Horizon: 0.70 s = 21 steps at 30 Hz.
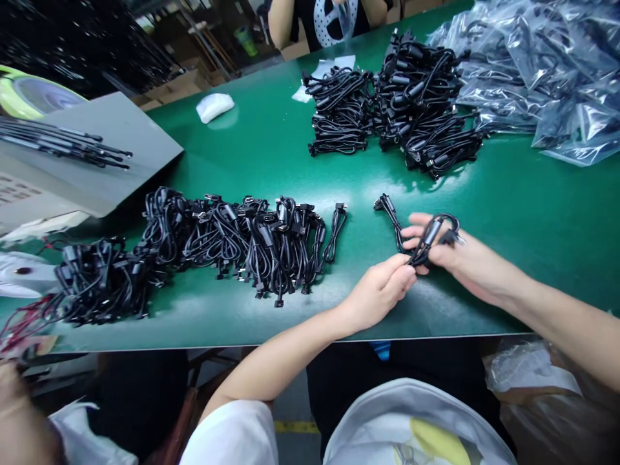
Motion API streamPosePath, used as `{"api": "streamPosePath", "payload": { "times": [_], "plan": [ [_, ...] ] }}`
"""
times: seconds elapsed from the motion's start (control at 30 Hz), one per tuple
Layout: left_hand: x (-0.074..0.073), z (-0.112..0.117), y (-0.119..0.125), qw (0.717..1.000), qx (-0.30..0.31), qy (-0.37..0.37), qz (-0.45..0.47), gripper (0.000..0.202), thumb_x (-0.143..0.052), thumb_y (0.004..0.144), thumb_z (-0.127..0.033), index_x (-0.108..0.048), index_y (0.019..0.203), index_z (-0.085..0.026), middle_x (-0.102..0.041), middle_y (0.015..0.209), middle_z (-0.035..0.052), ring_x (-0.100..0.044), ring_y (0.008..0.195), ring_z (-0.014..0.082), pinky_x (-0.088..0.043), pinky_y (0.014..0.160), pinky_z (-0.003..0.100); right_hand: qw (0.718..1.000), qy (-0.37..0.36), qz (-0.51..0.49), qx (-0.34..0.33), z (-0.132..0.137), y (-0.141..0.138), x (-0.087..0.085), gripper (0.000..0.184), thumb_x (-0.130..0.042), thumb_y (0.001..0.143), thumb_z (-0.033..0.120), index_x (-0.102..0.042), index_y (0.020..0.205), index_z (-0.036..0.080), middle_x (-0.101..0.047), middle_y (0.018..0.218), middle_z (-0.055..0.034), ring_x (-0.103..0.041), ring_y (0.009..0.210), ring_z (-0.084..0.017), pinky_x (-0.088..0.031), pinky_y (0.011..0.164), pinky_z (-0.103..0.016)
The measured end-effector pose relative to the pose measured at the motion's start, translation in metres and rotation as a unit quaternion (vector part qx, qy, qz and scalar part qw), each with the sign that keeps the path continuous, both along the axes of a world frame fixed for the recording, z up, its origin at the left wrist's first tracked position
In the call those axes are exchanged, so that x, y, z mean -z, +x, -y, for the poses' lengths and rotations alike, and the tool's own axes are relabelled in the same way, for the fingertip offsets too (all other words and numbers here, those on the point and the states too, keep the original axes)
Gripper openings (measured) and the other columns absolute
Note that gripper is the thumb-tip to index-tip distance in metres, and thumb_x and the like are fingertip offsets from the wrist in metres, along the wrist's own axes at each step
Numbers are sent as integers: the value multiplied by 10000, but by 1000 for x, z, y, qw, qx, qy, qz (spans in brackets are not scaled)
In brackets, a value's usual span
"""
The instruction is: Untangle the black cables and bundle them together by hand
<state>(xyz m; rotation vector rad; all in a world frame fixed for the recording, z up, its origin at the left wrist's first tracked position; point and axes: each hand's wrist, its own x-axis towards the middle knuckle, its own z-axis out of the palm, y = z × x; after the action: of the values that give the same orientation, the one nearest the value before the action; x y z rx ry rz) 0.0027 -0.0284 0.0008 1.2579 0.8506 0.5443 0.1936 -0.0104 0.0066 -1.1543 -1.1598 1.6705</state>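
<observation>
My right hand [448, 253] grips a coiled black cable [433, 234] just above the green table [271, 155], fingers wrapped round its loops. My left hand [382, 290] pinches the lower end of the same cable. One connector end [382, 203] of the cable trails off to the left on the table. A single bundled cable [336, 231] lies just left of my hands, beside a long row of bundled black cables [232, 242].
A second pile of cable bundles [392, 106] sits at the far side, with clear bags of cables [542, 71] at the far right. A grey board [92, 165] holding black ties lies at left. Another person stands across the table [322, 19]. A white packet [214, 106] rests far left.
</observation>
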Motion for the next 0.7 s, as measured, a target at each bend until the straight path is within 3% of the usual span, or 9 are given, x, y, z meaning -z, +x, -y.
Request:
{"api": "streamPosePath", "payload": {
  "times": [0.1, 0.17, 0.23, 0.27, 0.33, 0.37, 0.43, 0.53, 0.7],
  "plan": [
    [1, -3, -4, 991, 60, 104, -52, 372, -369, 1017, -445, -598, 999, -152, -527, 783, 5, -461, 593, 85, -424, 598, 237, 996, -49, -2, -79, -2, -9, -8, 320, -732, 822, 486, -722, 989, 212, -708, 959, -68, -642, 728, -181, -526, 640, -311],
    [1, -9, -10, 988, 64, 127, -64, 380, -354, 1021, -426, -609, 1101, -155, -608, 925, 49, -558, 692, 112, -479, 711, 268, 1000, -9, 10, -12, -18, -7, -14, 225, -661, 878, 426, -709, 941, 215, -674, 839, -33, -570, 607, -140, -481, 583, -286],
    [1, -17, -16, 989, 3, 125, -79, 364, -354, 1021, -404, -614, 1119, -169, -632, 1023, 66, -604, 785, 129, -491, 767, 278, 989, 70, 106, 79, -41, -6, -17, 184, -640, 877, 394, -680, 928, 222, -610, 742, 4, -465, 525, -115, -417, 547, -271],
    [3, -22, -19, 987, -46, 124, -89, 333, -369, 1017, -388, -614, 1095, -176, -634, 1017, 61, -605, 805, 130, -488, 760, 271, 968, 109, 210, 84, -53, -7, -16, 208, -640, 869, 415, -673, 859, 211, -578, 678, 4, -438, 511, -122, -370, 524, -270],
    [9, -31, -23, 978, -150, 114, -94, 228, -419, 996, -328, -582, 1070, -187, -618, 965, 39, -588, 793, 122, -473, 719, 251, 888, 160, 431, 7, -70, -14, -10, 297, -684, 816, 472, -645, 709, 198, -581, 632, -30, -491, 570, -171, -326, 542, -290],
    [14, -35, -23, 972, -194, 106, -84, 175, -450, 977, -283, -556, 1079, -189, -603, 968, 34, -578, 785, 114, -469, 710, 242, 851, 178, 493, -39, -75, -19, -5, 310, -691, 802, 481, -641, 689, 197, -600, 641, -48, -520, 609, -197, -313, 557, -298],
    [21, -40, -22, 960, -261, 85, -50, 181, -488, 931, -187, -510, 1110, -184, -571, 1040, 43, -568, 817, 103, -476, 742, 237, 819, 189, 533, -93, -77, -29, 2, 283, -678, 802, 457, -652, 701, 194, -631, 668, -66, -553, 659, -227, -302, 577, -305],
    [25, -42, -19, 946, -321, 45, 13, 297, -532, 895, -145, -483, 1186, -180, -525, 1145, 65, -561, 909, 107, -485, 787, 239, 841, 184, 495, -119, -69, -27, 2, 273, -607, 849, 422, -680, 740, 183, -641, 687, -47, -563, 658, -201, -330, 577, -286],
    [12, -37, -16, 943, -309, -12, 126, 386, -687, 864, -335, -521, 1177, -182, -579, 1048, 36, -594, 866, 114, -480, 741, 234, 945, 61, 241, -211, -47, -3, -12, 375, -561, 905, 486, -727, 931, 151, -459, 557, 47, -384, 488, -114, -290, 488, -248]
  ]
}}
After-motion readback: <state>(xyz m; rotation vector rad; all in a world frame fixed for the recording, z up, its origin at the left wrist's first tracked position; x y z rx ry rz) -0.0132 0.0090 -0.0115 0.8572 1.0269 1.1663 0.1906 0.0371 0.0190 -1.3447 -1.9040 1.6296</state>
